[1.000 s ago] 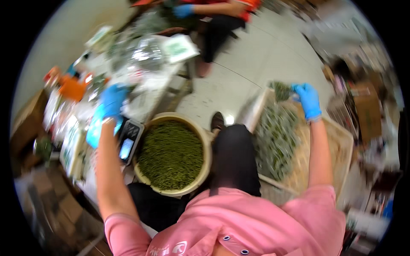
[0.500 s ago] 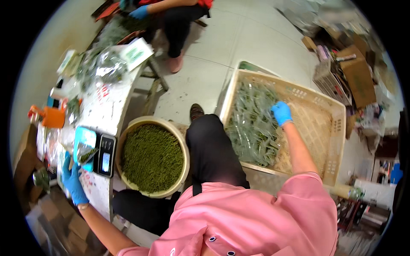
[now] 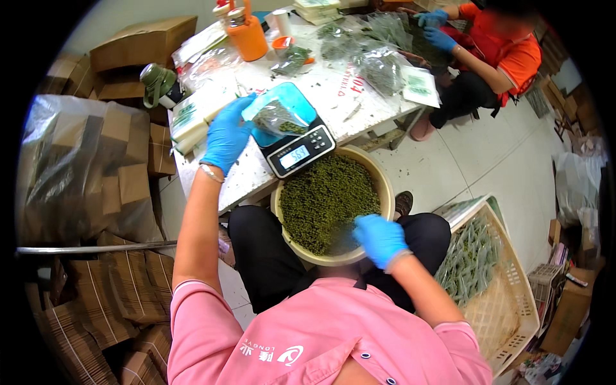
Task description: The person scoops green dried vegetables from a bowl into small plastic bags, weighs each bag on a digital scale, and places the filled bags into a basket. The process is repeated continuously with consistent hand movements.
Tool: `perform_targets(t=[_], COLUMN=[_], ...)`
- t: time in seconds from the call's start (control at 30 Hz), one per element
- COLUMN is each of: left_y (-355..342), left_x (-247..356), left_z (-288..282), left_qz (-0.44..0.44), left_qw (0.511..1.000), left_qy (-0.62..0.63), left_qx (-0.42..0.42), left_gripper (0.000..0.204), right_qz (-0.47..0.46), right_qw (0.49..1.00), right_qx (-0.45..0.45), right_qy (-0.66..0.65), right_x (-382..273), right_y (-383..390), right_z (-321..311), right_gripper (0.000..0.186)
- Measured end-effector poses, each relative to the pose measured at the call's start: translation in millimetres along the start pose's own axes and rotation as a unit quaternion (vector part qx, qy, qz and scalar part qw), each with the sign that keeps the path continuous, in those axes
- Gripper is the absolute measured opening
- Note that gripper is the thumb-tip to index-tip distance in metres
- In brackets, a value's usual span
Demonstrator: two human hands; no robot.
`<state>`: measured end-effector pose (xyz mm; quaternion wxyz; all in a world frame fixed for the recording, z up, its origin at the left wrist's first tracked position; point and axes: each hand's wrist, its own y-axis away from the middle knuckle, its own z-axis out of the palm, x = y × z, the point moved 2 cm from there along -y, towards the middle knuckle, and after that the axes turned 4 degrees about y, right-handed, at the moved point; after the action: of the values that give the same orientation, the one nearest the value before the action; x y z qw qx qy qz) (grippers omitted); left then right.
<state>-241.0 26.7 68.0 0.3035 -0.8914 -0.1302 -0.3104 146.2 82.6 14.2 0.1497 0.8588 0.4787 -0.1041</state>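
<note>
Left hand (image 3: 230, 133), blue-gloved, is upper left of centre, fingers stretched along the left edge of the digital scale (image 3: 308, 104), tips by the clear bag (image 3: 280, 120) lying on its blue platform; can't tell whether they pinch it. Bag is tilted across the platform, greenery inside, scale display lit. Right hand (image 3: 383, 242), also blue-gloved, is right of centre, at the lower-right rim of the cream tub (image 3: 387, 192), fingers curled toward the contents; blurred at the tips, can't tell if it grasps anything. Tub sits mid-frame between the person's knees, holding small green berry-like pieces (image 3: 327, 196). Scale's near corner overhangs the tub's upper edge. White table (image 3: 221, 173) runs from left of centre to the upper right under the scale. On it, upper centre: orange canister (image 3: 247, 40), small bag of greens (image 3: 292, 59), more clear bags of greenery (image 3: 378, 67), white-and-green card (image 3: 420, 86) at the far edge. Upper right: co-worker (image 3: 513, 61) in orange, blue gloves at a dark pile. Lower right: plastic crate (image 3: 504, 298), bagged greens (image 3: 468, 256) filling its left part. Left side: plastic-wrapped cartons (image 3: 90, 167), with bundled flat cardboard (image 3: 90, 321) below, lower left.
</note>
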Motion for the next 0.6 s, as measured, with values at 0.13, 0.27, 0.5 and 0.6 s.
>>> perform_targets(t=[0.13,0.27,0.5,0.6], left_y=[-15.0,-15.7,-8.5,0.2], left_x=[29.0,13.0,16.5,31.5], left_z=[26.3,37.2,49.4,36.7], left_qz=[0.030,-0.020,0.067,0.077], left_qw=[0.987,0.992,0.994,0.994], left_qy=[-0.099,-0.060,-0.047,-0.055], left_qx=[-0.119,-0.110,-0.071,-0.057], left_gripper=[0.064,0.061,0.067,0.071], right_qz=[-0.022,-0.047,-0.080,-0.175], right_qw=[0.980,0.974,0.990,0.968], right_qx=[-0.151,-0.196,-0.116,0.177], right_qy=[0.129,0.105,0.011,-0.023], right_x=[3.9,1.5,-24.5,-49.0], right_y=[-30.7,-27.2,-22.6,-65.6], right_z=[133.4,115.1,1.9,-42.2], right_gripper=[0.014,0.015,0.051,0.051])
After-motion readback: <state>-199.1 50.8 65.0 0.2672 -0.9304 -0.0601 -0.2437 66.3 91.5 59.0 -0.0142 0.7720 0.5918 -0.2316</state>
